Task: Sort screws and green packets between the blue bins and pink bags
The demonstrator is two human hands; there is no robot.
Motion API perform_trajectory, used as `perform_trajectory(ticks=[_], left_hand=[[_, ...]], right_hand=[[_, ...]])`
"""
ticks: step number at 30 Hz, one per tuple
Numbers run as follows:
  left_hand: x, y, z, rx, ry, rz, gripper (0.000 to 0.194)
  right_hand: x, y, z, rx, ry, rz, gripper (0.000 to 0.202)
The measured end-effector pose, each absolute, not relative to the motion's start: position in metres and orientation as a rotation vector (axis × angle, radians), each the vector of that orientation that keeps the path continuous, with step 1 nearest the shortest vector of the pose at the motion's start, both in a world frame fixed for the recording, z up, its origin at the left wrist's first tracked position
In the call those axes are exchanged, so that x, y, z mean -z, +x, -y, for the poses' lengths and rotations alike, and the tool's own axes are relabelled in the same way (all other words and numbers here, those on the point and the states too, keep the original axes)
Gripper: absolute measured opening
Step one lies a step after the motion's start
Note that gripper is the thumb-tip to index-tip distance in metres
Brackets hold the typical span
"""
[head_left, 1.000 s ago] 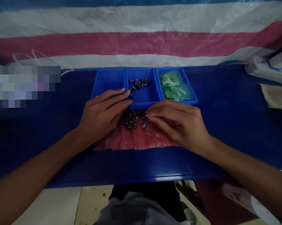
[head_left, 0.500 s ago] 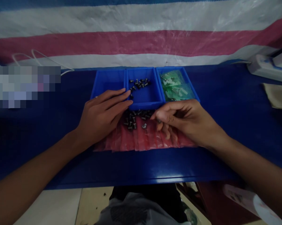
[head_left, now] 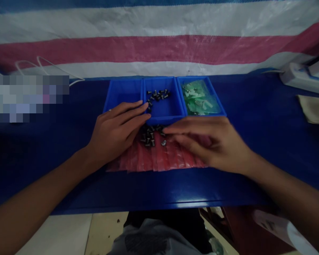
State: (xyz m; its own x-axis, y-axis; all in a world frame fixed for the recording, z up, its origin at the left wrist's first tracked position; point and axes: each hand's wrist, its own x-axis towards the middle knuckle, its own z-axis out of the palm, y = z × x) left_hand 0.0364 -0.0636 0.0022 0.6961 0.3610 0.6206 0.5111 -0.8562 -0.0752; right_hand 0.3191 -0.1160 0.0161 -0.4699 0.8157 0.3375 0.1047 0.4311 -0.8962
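Note:
My left hand [head_left: 119, 124] lies flat with its fingers stretched out, their tips by the near left edge of the middle blue bin [head_left: 164, 109]. Just in front of that bin, a pile of dark screws [head_left: 149, 135] rests on a row of red plastic bags [head_left: 155, 157]. Above the bags, my right hand [head_left: 212, 141] is slightly blurred. Its index fingertip reaches the right side of the pile, with the thumb held apart below, and no screw shows between them. One screw [head_left: 163, 143] lies separately near the thumb. More screws [head_left: 159, 95] sit inside the middle bin.
The right blue bin [head_left: 220, 106] holds green plastic bags [head_left: 199, 95] with pale parts. A left blue bin [head_left: 125, 88] adjoins the middle one. A white power strip [head_left: 302, 78] and beige cloth [head_left: 315, 108] lie far right. The blue table's front edge [head_left: 159, 206] is near my lap.
My right hand has moved left toward the screw pile, and its curled, pinched fingers have straightened and parted. My left hand stays put.

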Motion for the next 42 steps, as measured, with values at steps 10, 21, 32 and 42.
perform_trajectory(ticks=[10, 21, 32, 42], left_hand=[[-0.005, 0.040, 0.064, 0.928, -2.662, 0.678, 0.021], [-0.005, 0.039, 0.064, 0.923, -2.668, 0.675, 0.024], [-0.004, 0.039, 0.065, 0.912, -2.659, 0.672, 0.021], [-0.006, 0.038, 0.066, 0.933, -2.668, 0.661, 0.023]], right_hand=[[0.004, 0.305, 0.118, -0.282, -0.756, 2.386, 0.026], [-0.003, 0.307, 0.121, -0.696, -0.806, 2.115, 0.012], [-0.023, 0.307, 0.118, -1.585, -0.941, 1.315, 0.026], [-0.012, 0.314, 0.126, -0.259, -1.027, 2.331, 0.016]])
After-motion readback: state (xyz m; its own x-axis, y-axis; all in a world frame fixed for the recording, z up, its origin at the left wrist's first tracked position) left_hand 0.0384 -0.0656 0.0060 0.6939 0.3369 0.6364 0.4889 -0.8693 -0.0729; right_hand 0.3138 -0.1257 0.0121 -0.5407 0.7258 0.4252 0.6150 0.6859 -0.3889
